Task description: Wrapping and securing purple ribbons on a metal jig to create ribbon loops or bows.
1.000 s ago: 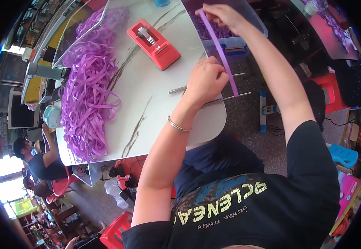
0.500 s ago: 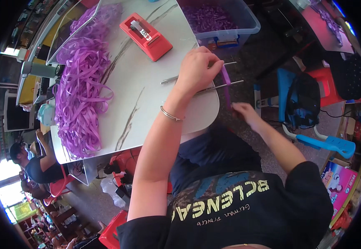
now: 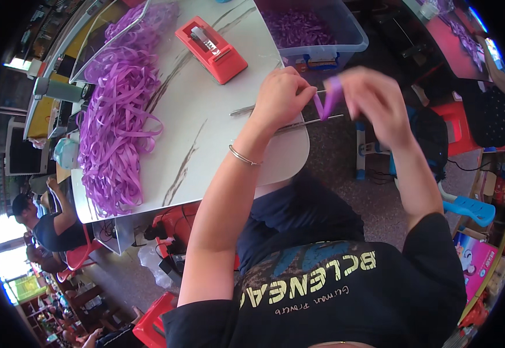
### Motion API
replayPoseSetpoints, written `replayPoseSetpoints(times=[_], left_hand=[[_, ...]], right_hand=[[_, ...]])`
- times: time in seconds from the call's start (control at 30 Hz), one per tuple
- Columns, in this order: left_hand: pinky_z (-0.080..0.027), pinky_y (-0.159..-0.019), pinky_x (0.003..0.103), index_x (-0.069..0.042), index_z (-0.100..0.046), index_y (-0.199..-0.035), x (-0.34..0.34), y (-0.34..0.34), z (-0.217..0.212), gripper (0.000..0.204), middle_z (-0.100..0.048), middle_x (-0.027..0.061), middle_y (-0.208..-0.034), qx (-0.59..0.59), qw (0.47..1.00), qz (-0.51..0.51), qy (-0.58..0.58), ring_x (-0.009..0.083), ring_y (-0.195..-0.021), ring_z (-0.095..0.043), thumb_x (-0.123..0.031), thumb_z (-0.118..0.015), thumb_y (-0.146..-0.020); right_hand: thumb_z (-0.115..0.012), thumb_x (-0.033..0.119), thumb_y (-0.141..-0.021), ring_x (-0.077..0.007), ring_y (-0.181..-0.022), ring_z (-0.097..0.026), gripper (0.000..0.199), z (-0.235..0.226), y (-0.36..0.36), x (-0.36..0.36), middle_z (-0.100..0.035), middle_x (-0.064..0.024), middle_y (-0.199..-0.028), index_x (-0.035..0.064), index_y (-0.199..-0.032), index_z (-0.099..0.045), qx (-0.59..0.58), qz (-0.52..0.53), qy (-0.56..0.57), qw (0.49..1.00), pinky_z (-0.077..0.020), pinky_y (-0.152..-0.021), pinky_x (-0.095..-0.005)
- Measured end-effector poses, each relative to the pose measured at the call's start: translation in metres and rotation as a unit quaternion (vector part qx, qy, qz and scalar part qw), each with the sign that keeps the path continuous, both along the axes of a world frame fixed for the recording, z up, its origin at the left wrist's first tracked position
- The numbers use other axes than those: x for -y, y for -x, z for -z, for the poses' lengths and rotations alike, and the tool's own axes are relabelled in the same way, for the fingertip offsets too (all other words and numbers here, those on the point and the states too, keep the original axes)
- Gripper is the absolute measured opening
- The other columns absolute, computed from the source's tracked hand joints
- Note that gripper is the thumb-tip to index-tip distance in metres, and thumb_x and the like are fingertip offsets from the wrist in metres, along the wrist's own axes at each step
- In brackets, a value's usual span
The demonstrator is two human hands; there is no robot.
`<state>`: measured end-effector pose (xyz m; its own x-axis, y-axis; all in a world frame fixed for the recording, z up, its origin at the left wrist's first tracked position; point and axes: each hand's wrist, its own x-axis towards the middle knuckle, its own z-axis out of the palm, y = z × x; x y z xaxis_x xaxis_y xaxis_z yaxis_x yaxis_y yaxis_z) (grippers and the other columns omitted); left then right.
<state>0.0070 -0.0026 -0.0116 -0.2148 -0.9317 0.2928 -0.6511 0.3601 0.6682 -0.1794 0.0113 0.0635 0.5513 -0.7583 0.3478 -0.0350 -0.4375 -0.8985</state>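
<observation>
Far to my left I see another person (image 3: 44, 223) in a dark shirt sitting below the edge of the counter (image 3: 206, 133), which is pale with thin dark veins. On its left part lies a big loose heap of purple ribbon strips (image 3: 116, 127), running from the far side down toward the near corner. Further right, on the far side, sits a red tape dispenser (image 3: 212, 49), well apart from the heap. Beyond it, at the counter's far right end, I make out a clear plastic bin (image 3: 322, 29) with more purple strips inside. My left hand (image 3: 281, 98) comes next, a thin bangle on its wrist, fingers pinched on the lower end of a short purple ribbon strip (image 3: 329, 101) just past the counter's rounded edge. Two thin metal rods (image 3: 299, 123) lie on the counter beneath that hand. My right hand (image 3: 374, 98), blurred, is closed on the strip's upper end, so both hands hold it between them, above the floor.
</observation>
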Motion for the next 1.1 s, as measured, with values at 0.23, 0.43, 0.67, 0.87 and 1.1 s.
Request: replayPoseSetpoints(times=[0.23,0.43,0.67,0.87,1.1], left_hand=[[-0.043,-0.064,0.035,0.000,-0.062,-0.073,-0.001,-0.001,0.002,0.018,-0.057,0.0119,-0.075,0.009,0.999,-0.015,0.033,0.0271,-0.071,-0.054,-0.016,-0.056,-0.076],[-0.043,-0.062,0.033,-0.001,-0.065,-0.076,0.000,0.002,0.003,0.018,-0.057,0.0112,-0.075,-0.027,0.997,-0.063,0.032,0.0254,-0.068,-0.054,-0.017,-0.058,-0.077],[-0.043,-0.065,0.032,-0.004,-0.068,-0.078,-0.001,0.001,-0.002,0.019,-0.058,0.0077,-0.075,0.013,1.000,-0.013,-0.009,0.0211,-0.070,-0.054,-0.023,-0.064,-0.074],[-0.043,-0.071,0.035,-0.006,-0.069,-0.074,0.000,0.002,-0.008,0.020,-0.058,0.0093,-0.076,0.047,0.998,-0.018,-0.035,0.0250,-0.078,-0.055,-0.026,-0.066,-0.071],[-0.043,-0.069,0.033,-0.007,-0.068,-0.075,-0.004,0.002,-0.011,0.032,-0.058,0.0080,-0.079,0.071,0.997,0.000,-0.016,0.0231,-0.080,-0.054,-0.037,-0.073,-0.064]], right_hand=[[-0.052,0.029,-0.088,-0.0025,-0.058,-0.041,0.025,0.069,-0.034,0.093,-0.048,0.0051,-0.061,0.0076,-0.089,-0.065,-0.012,0.030,-0.205,0.978,-0.0306,-0.052,-0.0188],[-0.055,0.030,-0.085,-0.0025,-0.057,-0.041,0.025,0.138,-0.012,0.074,-0.056,0.0046,-0.072,0.0078,-0.090,-0.064,-0.023,0.031,-0.340,0.940,-0.0306,-0.051,-0.0181],[-0.058,0.024,-0.084,-0.0016,-0.067,-0.050,0.022,0.145,0.005,-0.007,-0.061,0.0025,-0.080,0.0064,-0.097,-0.063,0.042,0.065,-0.422,0.903,-0.0333,-0.054,-0.0146],[-0.062,0.019,-0.082,-0.0054,-0.075,-0.057,0.011,0.127,0.001,-0.034,-0.064,-0.0009,-0.087,0.0092,-0.085,-0.057,0.157,0.074,-0.454,0.874,-0.0363,-0.058,-0.0168],[-0.062,0.020,-0.082,-0.0064,-0.075,-0.057,0.012,0.116,-0.002,-0.038,-0.063,-0.0007,-0.085,0.0100,-0.089,-0.059,0.154,0.102,-0.477,0.859,-0.0389,-0.060,-0.0177]])
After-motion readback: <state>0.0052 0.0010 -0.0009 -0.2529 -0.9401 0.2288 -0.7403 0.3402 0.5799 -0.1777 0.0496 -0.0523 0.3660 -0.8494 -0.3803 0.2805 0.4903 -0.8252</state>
